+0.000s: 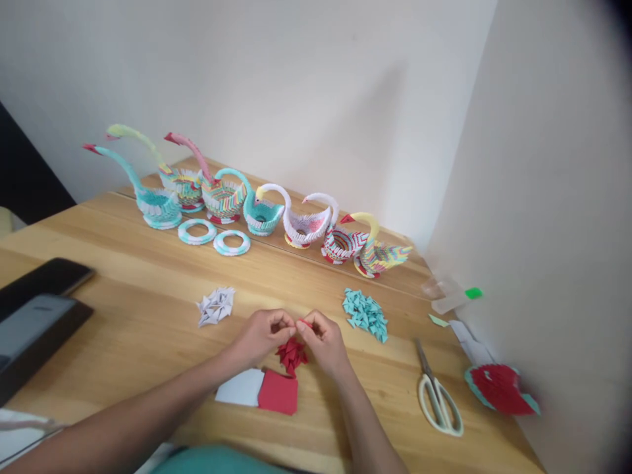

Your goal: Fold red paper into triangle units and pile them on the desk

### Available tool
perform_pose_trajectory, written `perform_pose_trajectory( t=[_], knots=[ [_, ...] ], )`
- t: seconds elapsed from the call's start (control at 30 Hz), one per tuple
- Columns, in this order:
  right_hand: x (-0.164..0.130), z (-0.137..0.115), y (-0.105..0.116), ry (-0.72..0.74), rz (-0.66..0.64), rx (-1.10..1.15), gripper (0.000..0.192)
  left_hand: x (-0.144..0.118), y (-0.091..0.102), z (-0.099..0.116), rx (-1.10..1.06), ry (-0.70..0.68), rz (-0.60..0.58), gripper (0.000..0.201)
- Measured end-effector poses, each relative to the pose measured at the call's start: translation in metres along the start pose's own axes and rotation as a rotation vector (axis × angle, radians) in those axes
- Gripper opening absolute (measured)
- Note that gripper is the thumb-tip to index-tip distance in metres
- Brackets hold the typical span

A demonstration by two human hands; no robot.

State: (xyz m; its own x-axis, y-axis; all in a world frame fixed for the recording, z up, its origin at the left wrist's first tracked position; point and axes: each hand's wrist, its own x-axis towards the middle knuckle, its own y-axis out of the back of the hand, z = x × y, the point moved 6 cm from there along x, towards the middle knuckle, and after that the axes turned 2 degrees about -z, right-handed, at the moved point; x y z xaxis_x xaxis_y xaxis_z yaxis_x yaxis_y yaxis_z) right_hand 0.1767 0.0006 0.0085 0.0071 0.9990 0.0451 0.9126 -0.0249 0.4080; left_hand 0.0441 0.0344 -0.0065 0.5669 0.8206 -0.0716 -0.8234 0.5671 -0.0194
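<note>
Head view: left hand [263,334] and right hand [323,339] meet above the tabletop [148,316], each grip pinching one small red paper piece [302,322] between fingertips, just over a cluster of folded red units [291,354]. The step appears to be folding a unit; a firm, aligned crease seems required. Red paper sheet [279,392] lies near.

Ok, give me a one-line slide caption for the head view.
Both hands pinch a small red paper piece above a red folded-paper pile, paper swans lining the wooden table.
</note>
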Motion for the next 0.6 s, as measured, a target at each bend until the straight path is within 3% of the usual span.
perform_pose_trajectory(
  t=[0.17,0.37,0.6],
  knots=[
    [0.0,-0.008,0.002,0.163,0.086,-0.177,0.028,0.001,-0.004,-0.006,0.099,-0.042,-0.011,0.021],
    [0.002,-0.002,-0.002,0.204,0.015,-0.269,0.025,0.003,0.001,-0.009,0.245,-0.049,0.03,0.019],
    [-0.004,-0.014,-0.002,0.378,0.077,-0.425,0.031,0.0,-0.002,-0.005,0.363,-0.081,0.033,0.017]
  ],
)
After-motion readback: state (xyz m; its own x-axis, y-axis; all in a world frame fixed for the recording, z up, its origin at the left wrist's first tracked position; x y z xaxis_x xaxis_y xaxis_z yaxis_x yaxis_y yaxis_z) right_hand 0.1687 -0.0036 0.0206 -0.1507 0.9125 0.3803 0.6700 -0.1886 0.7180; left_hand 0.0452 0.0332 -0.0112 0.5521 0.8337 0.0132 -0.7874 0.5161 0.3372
